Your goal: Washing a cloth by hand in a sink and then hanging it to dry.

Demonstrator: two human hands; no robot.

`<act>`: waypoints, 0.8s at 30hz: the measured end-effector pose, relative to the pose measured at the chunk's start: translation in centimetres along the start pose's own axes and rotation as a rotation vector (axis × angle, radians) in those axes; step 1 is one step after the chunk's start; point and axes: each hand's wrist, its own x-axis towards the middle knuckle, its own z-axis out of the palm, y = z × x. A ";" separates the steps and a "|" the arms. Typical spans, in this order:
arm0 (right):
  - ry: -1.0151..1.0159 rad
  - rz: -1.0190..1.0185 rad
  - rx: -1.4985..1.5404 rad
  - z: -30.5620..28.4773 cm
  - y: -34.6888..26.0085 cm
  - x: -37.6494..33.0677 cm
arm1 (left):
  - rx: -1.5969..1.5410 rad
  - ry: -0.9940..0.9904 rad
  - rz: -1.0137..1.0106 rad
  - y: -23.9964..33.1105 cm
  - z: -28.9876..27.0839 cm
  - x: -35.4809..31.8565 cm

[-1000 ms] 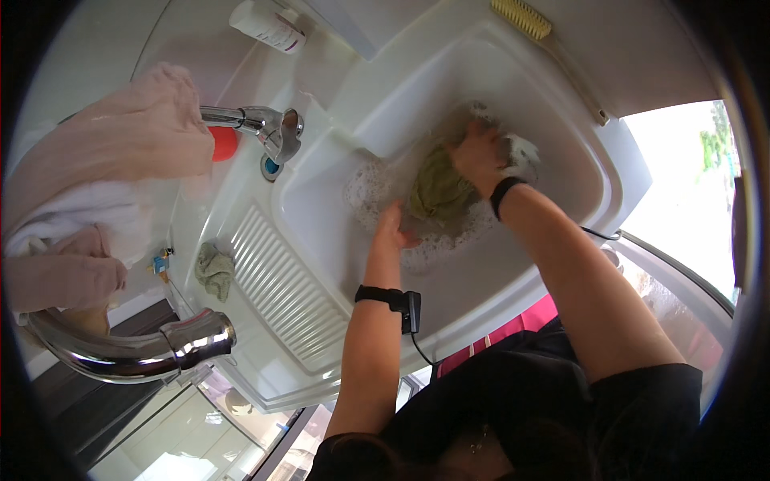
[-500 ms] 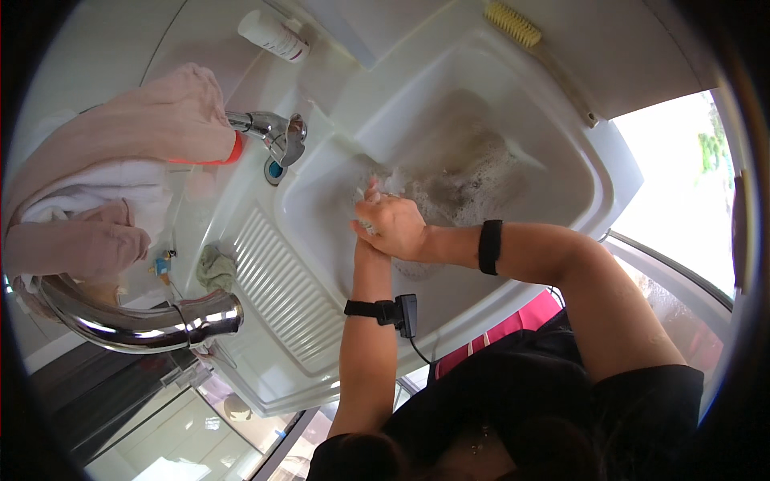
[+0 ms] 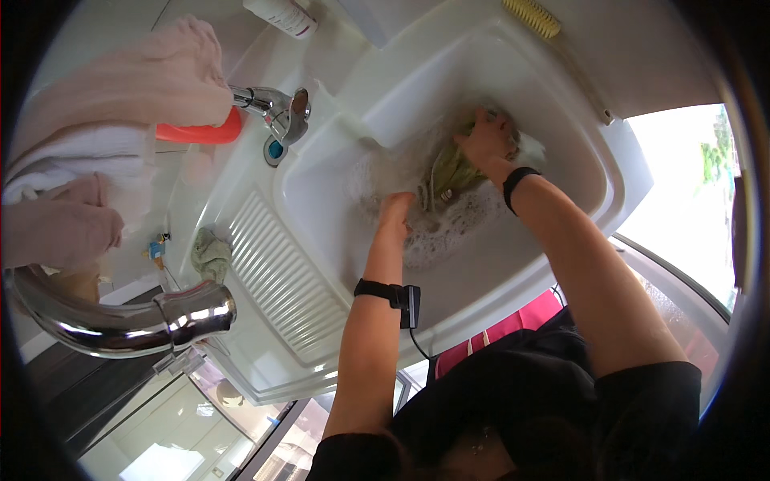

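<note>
A soaked olive-green cloth (image 3: 455,170) lies bunched in the soapy water of the white laundry sink (image 3: 309,210). My right hand (image 3: 488,144) grips the far right part of this cloth, its fingers bent over the fabric. To the left, my left hand (image 3: 397,212) reaches down into the suds beside the cloth. Its fingers are under foam and water, so whether it holds the cloth is hidden. Both wrists wear black bands; a small black device is strapped to the left forearm.
A ribbed washboard slope (image 3: 277,276) forms the sink's left side, with a grey-green rag (image 3: 211,255) by it. Left are a chrome tap (image 3: 290,116), a large chrome pipe (image 3: 120,321) and draped pink cloth (image 3: 152,84). A yellow scrubbing brush (image 3: 533,18) and white bottle (image 3: 282,16) lie along the far rim.
My hands, clasped together before, have parted. The right hand has moved far and right onto the green cloth, which now shows at the surface. My left hand has gone lower into the suds.
</note>
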 end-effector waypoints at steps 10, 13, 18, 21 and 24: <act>-0.256 -0.501 0.765 -2.5 -6.6 -9.6 | -0.810 -0.412 0.048 -2.4 -0.8 0.3; -0.219 -0.642 0.792 -6.3 -8.0 -11.1 | -0.548 -0.296 0.522 -1.7 -1.3 -2.1; -0.257 -0.718 0.753 -7.4 -7.8 -10.0 | -0.636 -0.285 0.584 -0.1 -0.3 -2.0; -0.140 -0.852 0.808 -4.3 -7.3 -7.7 | -0.822 -0.176 0.308 1.1 0.8 -1.3; -0.097 -0.659 0.799 -1.6 -6.0 -5.2 | -0.847 -0.001 0.108 0.9 1.7 0.0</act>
